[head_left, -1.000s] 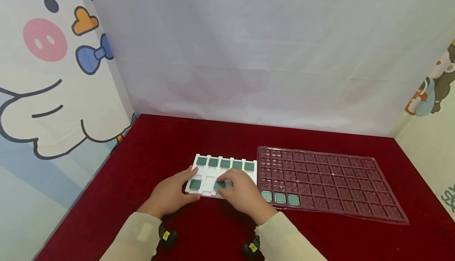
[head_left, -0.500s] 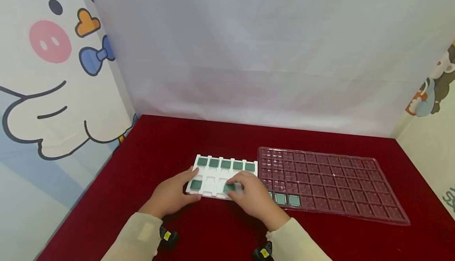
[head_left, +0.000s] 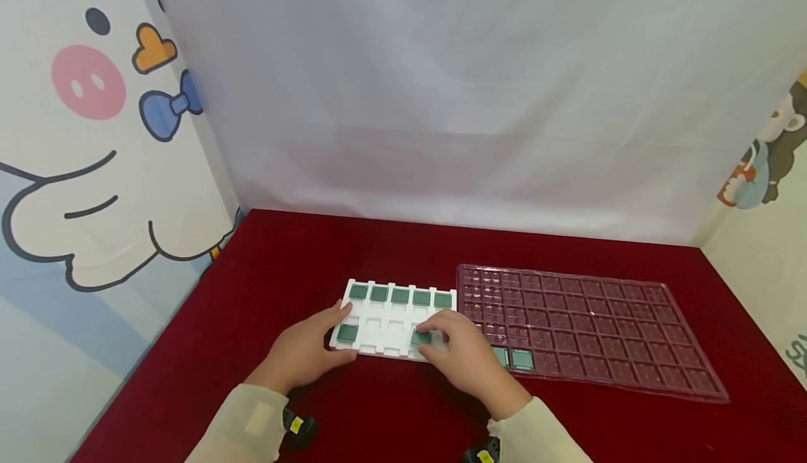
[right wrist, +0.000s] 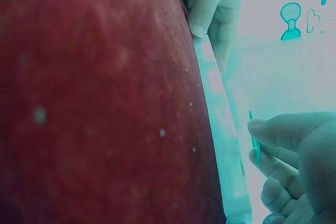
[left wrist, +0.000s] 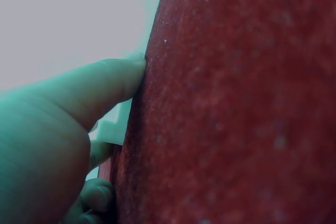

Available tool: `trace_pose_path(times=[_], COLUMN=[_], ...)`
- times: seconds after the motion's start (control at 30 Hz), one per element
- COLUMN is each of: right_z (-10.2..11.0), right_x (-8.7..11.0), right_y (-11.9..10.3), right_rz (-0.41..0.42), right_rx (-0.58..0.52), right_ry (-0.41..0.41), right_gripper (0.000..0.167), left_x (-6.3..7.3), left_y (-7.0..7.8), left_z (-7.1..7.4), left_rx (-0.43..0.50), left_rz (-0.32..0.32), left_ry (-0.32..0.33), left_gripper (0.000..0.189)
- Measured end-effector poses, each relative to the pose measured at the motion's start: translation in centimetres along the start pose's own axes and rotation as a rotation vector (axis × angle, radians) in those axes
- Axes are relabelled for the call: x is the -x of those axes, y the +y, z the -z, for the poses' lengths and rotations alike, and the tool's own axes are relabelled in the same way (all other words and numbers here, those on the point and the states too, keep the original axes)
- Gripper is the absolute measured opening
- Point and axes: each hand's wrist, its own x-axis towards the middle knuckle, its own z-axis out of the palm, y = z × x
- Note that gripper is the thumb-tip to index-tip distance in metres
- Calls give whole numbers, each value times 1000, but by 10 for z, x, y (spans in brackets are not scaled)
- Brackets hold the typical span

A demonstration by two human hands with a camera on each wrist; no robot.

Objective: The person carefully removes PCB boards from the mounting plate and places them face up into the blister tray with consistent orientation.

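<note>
A white tray (head_left: 372, 314) lies on the red tabletop, green square chips (head_left: 400, 295) filling its back row. One more chip (head_left: 347, 333) sits at the front row's left end. My left hand (head_left: 304, 347) grips the tray's left end, thumb at the front edge and fingers on the far side. Between thumb and fingertips, my right hand (head_left: 465, 351) pinches a green square chip (head_left: 420, 337) over the right part of the front row. The right wrist view shows this held chip (right wrist: 255, 142) edge-on and apart from the tray.
A clear plastic tray (head_left: 586, 330) with many small compartments lies right of the white tray. Green chips (head_left: 522, 359) sit in its front row, partly behind my right hand. A white curtain (head_left: 466, 99) hangs behind the table.
My right hand has moved right along the white tray's front row, carrying the pinched chip with it. My left hand has kept its grip on the tray's left end.
</note>
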Motion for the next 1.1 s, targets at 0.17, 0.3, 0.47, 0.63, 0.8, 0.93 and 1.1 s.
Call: trace_pose_path(times=[0.17,0.3,0.47,0.63,0.8,0.93,1.1], right_z=[4,9,20,36,49,60,71], right_x=[5,9,15,22,28,33,42], right_y=[8,15,23,31,41,47,57], right_rz=[-15,-39,-84,-123,-136,-144,-171], right_rx=[-11,-15,-4,7,50,71,83], right_ry=[29,42,54,60,62,58,54], right_gripper=[18,19,20,22,24,25,25], left_x=[0,0,0,0,1,1,0], left_y=[1,1,1,0,-1,-2,-1], left_z=[0,1,0,-1,0,0,-1], left_rx=[6,5,-1,5,6,2,2], left_rz=[8,12,1,1,3,4,1], left_ry=[0,-3,2,4,7,6,13], left_gripper=[84,85,84,85,85,85,85])
